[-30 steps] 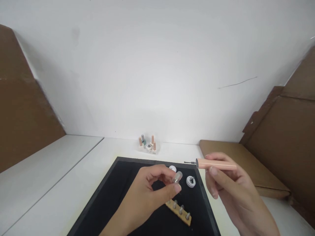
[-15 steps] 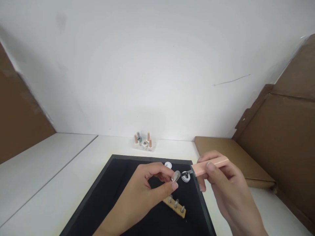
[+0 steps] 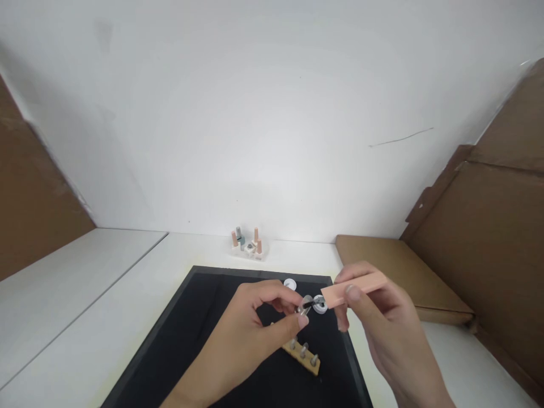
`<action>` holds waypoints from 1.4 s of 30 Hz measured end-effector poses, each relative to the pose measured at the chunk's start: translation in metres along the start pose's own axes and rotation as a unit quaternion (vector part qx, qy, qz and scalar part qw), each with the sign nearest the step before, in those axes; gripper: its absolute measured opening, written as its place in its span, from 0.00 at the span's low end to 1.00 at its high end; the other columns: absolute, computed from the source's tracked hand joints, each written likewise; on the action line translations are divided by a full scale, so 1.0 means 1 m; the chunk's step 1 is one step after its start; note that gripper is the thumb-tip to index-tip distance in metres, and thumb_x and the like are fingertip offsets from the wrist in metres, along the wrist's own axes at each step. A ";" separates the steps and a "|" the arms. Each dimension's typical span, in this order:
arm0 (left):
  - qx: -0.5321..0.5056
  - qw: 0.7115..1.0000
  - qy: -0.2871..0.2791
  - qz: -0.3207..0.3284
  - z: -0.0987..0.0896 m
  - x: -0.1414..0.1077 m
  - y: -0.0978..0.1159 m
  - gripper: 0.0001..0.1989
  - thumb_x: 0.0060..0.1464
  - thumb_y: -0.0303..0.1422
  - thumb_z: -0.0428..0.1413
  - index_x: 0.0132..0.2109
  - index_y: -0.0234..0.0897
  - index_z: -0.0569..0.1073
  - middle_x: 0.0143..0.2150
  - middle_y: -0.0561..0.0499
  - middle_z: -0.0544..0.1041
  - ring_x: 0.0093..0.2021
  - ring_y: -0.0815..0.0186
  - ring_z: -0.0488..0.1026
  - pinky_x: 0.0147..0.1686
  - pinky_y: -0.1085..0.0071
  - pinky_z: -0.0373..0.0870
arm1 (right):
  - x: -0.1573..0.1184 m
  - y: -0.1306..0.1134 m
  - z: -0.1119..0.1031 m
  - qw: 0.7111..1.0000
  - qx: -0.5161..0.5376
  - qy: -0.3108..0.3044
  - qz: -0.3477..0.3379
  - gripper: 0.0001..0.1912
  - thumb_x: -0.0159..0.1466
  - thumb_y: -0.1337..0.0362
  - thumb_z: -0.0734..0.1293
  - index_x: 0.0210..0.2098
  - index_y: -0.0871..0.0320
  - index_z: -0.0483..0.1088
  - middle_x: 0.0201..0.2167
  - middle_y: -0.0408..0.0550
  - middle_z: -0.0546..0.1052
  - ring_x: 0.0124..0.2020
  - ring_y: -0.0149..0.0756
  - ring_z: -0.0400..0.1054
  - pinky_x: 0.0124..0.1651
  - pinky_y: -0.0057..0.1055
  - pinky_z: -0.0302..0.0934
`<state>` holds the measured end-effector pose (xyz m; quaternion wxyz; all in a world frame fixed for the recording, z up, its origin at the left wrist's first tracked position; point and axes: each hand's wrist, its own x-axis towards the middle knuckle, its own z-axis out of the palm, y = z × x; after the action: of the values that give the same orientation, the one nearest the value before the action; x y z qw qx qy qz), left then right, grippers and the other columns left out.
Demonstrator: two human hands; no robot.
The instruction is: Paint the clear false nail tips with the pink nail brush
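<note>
Peach-pink and slim, a nail polish brush handle is pinched in the right hand, thumb on the near side and fingers curled over the top. The handle points left, and its dark brush tip meets a small clear artificial nail. That nail is gripped between the thumb and fingertips of the left hand, whose fingers are closed tightly around it. Both hands hover just above a black tray lying on a white counter.

Under the left hand, on the tray, sits a small wooden block with several short pegs standing upright in it, each topped by something small and pale, too small to tell more. Just behind the brush tip, a round white pot rests on the tray, partly hidden by the brush. A second round white piece lies a little further back, near the tray's far edge.

Beyond the tray, against the white wall, a cluster of small polish bottles stands in a clear holder; most have peach caps and one is teal. Brown cardboard panels lean at the right side, and another brown panel stands at the far left.
</note>
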<state>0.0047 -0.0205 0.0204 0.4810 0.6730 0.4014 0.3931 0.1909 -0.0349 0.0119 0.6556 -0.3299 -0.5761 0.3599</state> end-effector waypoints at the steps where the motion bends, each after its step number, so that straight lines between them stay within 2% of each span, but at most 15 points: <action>1: -0.001 1.000 0.001 0.000 0.000 0.000 0.000 0.04 0.52 0.31 0.61 0.30 0.38 0.79 0.28 0.52 0.77 0.31 0.65 0.75 0.30 0.73 0.71 | 0.000 0.000 0.000 1.000 0.000 -0.005 0.002 0.11 0.64 0.58 0.71 0.26 0.52 0.78 0.30 0.42 0.78 0.17 0.23 0.68 0.20 0.24 0.66; 9: 0.013 1.000 0.005 0.002 0.001 0.000 0.000 0.04 0.52 0.31 0.61 0.31 0.39 0.80 0.28 0.52 0.77 0.31 0.65 0.75 0.30 0.73 0.70 | 0.000 0.001 -0.001 1.000 0.000 -0.016 0.008 0.10 0.64 0.58 0.71 0.27 0.49 0.79 0.30 0.41 0.78 0.19 0.24 0.68 0.21 0.23 0.67; 15: 0.002 1.000 0.008 0.003 0.002 -0.001 0.000 0.03 0.51 0.30 0.62 0.30 0.39 0.79 0.28 0.53 0.78 0.31 0.65 0.75 0.29 0.73 0.70 | 0.001 0.001 -0.002 1.000 -0.007 -0.014 0.006 0.10 0.64 0.58 0.71 0.27 0.52 0.79 0.31 0.43 0.78 0.18 0.24 0.69 0.21 0.24 0.67; 21: 0.006 1.000 0.006 0.001 0.001 -0.002 0.000 0.03 0.51 0.30 0.62 0.30 0.39 0.80 0.28 0.53 0.78 0.31 0.65 0.75 0.29 0.74 0.69 | 0.001 0.002 -0.003 1.000 -0.013 0.009 -0.005 0.10 0.63 0.57 0.72 0.27 0.51 0.77 0.32 0.41 0.77 0.17 0.22 0.69 0.21 0.23 0.67; 28: 0.014 1.000 0.008 0.009 -0.001 -0.002 -0.002 0.04 0.52 0.30 0.61 0.31 0.40 0.81 0.28 0.53 0.79 0.31 0.65 0.75 0.29 0.74 0.68 | 0.003 0.005 -0.010 0.998 -0.032 -0.004 -0.048 0.10 0.64 0.58 0.71 0.27 0.52 0.79 0.29 0.43 0.78 0.15 0.24 0.68 0.19 0.25 0.66; 30: 0.030 0.999 0.022 0.010 0.001 -0.001 -0.003 0.03 0.52 0.30 0.62 0.32 0.40 0.81 0.29 0.52 0.79 0.31 0.65 0.74 0.29 0.73 0.68 | 0.002 0.003 -0.008 0.999 -0.020 -0.002 -0.035 0.10 0.64 0.57 0.71 0.27 0.51 0.79 0.30 0.43 0.78 0.15 0.25 0.68 0.19 0.26 0.66; 34: 0.061 0.997 0.031 0.020 0.004 0.003 -0.003 0.04 0.53 0.30 0.61 0.32 0.40 0.82 0.29 0.52 0.80 0.31 0.65 0.74 0.29 0.73 0.68 | -0.002 -0.001 -0.003 0.999 -0.001 0.020 0.034 0.11 0.61 0.54 0.73 0.25 0.50 0.78 0.30 0.42 0.78 0.17 0.24 0.67 0.21 0.25 0.66; 38: 0.077 0.996 0.036 0.033 0.005 0.004 -0.003 0.05 0.54 0.29 0.61 0.34 0.39 0.82 0.30 0.51 0.81 0.31 0.64 0.75 0.29 0.72 0.67 | -0.003 -0.004 -0.002 0.999 -0.009 -0.009 0.035 0.12 0.62 0.54 0.73 0.24 0.50 0.78 0.30 0.41 0.77 0.18 0.23 0.67 0.21 0.23 0.66; 42: 0.086 0.994 0.040 0.045 0.005 0.004 -0.003 0.05 0.54 0.28 0.61 0.35 0.38 0.83 0.30 0.51 0.81 0.30 0.65 0.75 0.31 0.72 0.68 | -0.004 -0.006 0.001 0.997 -0.001 0.039 0.071 0.14 0.59 0.52 0.74 0.22 0.52 0.77 0.30 0.41 0.76 0.18 0.22 0.66 0.22 0.24 0.65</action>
<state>0.0106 -0.0180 0.0170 0.3863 0.7129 0.4223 0.4052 0.1898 -0.0418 0.0150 0.6498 -0.3844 -0.5255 0.3923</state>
